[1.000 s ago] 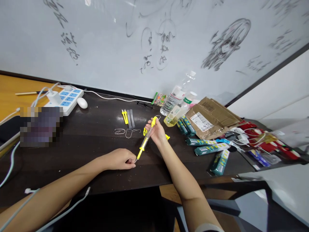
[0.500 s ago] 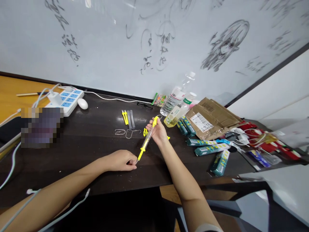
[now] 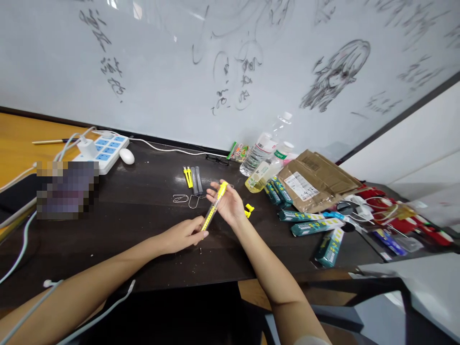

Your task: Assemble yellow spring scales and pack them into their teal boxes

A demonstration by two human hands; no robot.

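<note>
Item: yellow-and-clear tube (image 3: pixel 212 212), slanted above the desk (image 3: pixel 143 239). Left hand (image 3: pixel 183 235): fingers clamped on lower end. Right hand (image 3: pixel 232 207): fingers closed loosely on yellow top. I judge a light, aligned grip best. Nearby: bent wires (image 3: pixel 180 198), grey tubes (image 3: pixel 194 181); yellow pieces (image 3: pixel 248 209) beside my right wrist, easily knocked.

The lower end of the yellow-and-clear tube (image 3: pixel 213 209) is hidden in the left hand (image 3: pixel 182 235); whether the right hand (image 3: pixel 232 207) grips its top cannot be told. Below the tube, specks (image 3: pixel 200 250) on the worktop (image 3: pixel 143 220) are too small to identify. Far left of it, a pixelated patch (image 3: pixel 68 189) masks something. Above it, the whiteboard (image 3: pixel 161 96) is cut by the picture's upper edge.
</note>
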